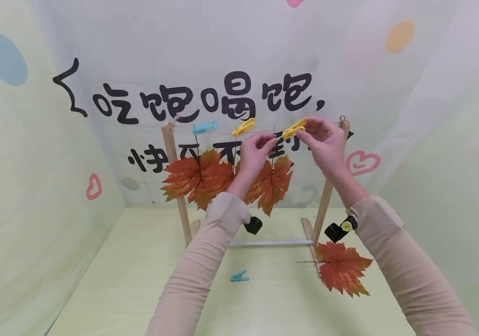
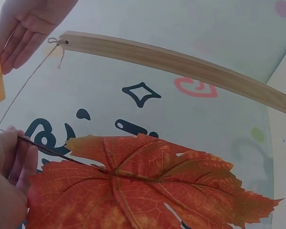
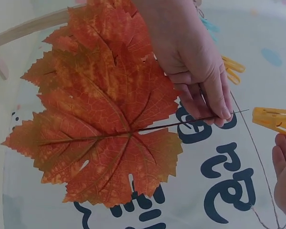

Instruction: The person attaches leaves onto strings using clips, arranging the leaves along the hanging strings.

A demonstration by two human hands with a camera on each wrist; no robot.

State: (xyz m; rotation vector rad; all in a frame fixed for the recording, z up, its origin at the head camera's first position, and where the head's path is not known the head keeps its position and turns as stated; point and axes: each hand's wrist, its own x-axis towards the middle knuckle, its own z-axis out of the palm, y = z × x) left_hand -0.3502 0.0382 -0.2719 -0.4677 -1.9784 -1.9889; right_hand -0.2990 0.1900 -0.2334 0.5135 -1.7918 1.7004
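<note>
Orange-red fabric maple leaf with a thin dark wire stem is seen in the head view held up to the taut string of a small wooden drying rack; the stem is pinched at the string by the left hand, while a yellow plastic clothes peg is pinched by the right hand just beside that point, not yet clamped over the stem. Two leaves are already hung, under a blue peg and a second yellow peg. One more leaf and a spare blue peg lie on the pale green tabletop, so the hanging is judged a little past halfway. The left wrist view adds the knotted end of the string at the rack's right post; the spare items are not shown there. The right wrist view gives the closest look at the stem gripped between the left fingertips, the peg standing near it but apart.
</note>
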